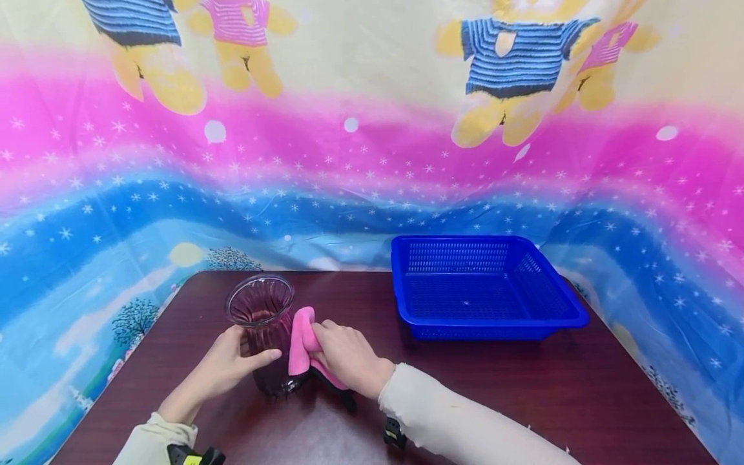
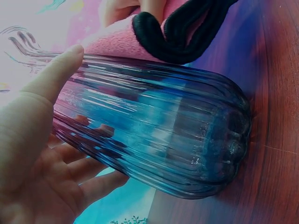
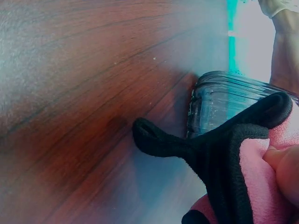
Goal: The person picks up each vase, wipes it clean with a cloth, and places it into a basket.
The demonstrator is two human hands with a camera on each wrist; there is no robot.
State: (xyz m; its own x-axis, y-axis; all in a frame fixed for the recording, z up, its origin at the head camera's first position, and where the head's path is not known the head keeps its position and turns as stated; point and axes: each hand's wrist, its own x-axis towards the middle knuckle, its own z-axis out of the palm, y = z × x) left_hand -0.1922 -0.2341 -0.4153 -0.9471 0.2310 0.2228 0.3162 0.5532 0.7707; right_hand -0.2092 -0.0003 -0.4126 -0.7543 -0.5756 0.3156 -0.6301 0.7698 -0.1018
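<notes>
A ribbed, purplish glass vase (image 1: 270, 342) with a flared rim stands upright on the table's left half. My left hand (image 1: 223, 365) holds it from the left, thumb across the near side and fingers behind; in the left wrist view the fingers (image 2: 100, 184) curve along the glass (image 2: 154, 126). My right hand (image 1: 349, 355) grips a bunched pink cloth (image 1: 300, 342) with black edging against the vase's right side. In the right wrist view the cloth's black trim (image 3: 219, 158) hangs in folds beside the vase base (image 3: 215, 102).
A blue perforated plastic basket (image 1: 491, 321) sits on the dark red wooden table (image 1: 494, 381), behind and right of my right hand. A printed curtain (image 1: 360, 168) with bears and snowflakes hangs behind and beside the table.
</notes>
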